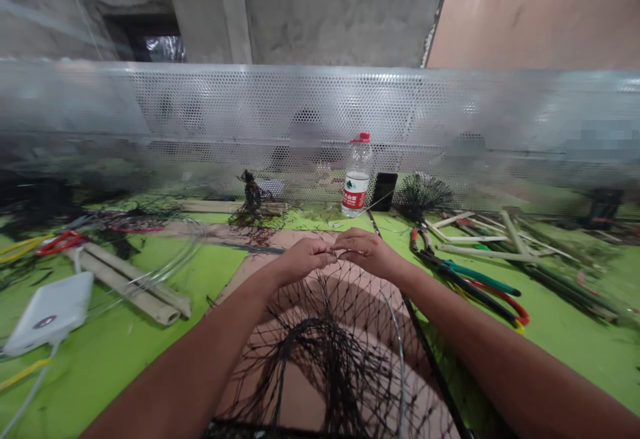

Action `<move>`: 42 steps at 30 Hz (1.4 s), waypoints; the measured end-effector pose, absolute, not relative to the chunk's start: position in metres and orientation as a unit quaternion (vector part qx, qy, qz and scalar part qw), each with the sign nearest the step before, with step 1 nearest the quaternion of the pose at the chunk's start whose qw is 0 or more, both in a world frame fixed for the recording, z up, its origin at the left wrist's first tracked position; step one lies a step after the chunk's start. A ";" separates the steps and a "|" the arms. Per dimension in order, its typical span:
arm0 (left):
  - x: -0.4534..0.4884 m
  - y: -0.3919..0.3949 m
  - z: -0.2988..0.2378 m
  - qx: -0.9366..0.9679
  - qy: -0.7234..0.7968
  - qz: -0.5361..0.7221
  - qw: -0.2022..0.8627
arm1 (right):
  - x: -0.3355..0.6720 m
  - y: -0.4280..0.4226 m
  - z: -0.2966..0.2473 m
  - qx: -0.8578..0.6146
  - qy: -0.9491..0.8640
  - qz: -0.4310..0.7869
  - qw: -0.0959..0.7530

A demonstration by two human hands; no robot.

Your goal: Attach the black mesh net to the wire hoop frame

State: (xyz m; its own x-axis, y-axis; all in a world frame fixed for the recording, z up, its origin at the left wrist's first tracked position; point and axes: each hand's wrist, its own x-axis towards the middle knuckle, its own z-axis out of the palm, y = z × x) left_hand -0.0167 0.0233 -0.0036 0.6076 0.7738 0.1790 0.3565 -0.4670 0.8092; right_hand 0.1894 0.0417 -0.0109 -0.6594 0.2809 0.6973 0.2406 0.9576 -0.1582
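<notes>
My left hand [306, 256] and my right hand [371, 255] meet fingertip to fingertip at the far edge of a black knotted net [345, 332]. Both are closed, with thumbs and fingers pinching at the net's edge; the exact strand between them is too small to make out. The net spreads toward me, its strands gathered into a dark bunch in the middle. Along its right side curves a thin metal wire [400, 339]. Beneath the net lies a pinkish-brown board [300, 385].
Pliers with red and black handles [493, 299] lie right of my right hand, near bamboo strips [480, 252]. Behind stand a water bottle [356, 182] and a phone [385, 192]. Leftward are bamboo pieces [133, 285], a coil of wire [187, 252] and a white power bank [53, 312]. A perforated metal screen [225, 119] closes the back.
</notes>
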 end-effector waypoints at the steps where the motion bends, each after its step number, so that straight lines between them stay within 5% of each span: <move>1: -0.016 0.024 -0.004 0.814 0.356 0.278 0.365 | 0.189 0.041 -0.011 -0.147 -0.909 0.022 0.388; 21: -0.013 0.030 -0.013 0.837 0.386 0.341 0.186 | 0.183 0.025 -0.007 -0.219 -0.917 -0.139 0.302; 42: -0.015 0.025 -0.008 0.824 0.375 0.320 0.278 | 0.189 0.036 -0.010 -0.180 -0.927 -0.031 0.328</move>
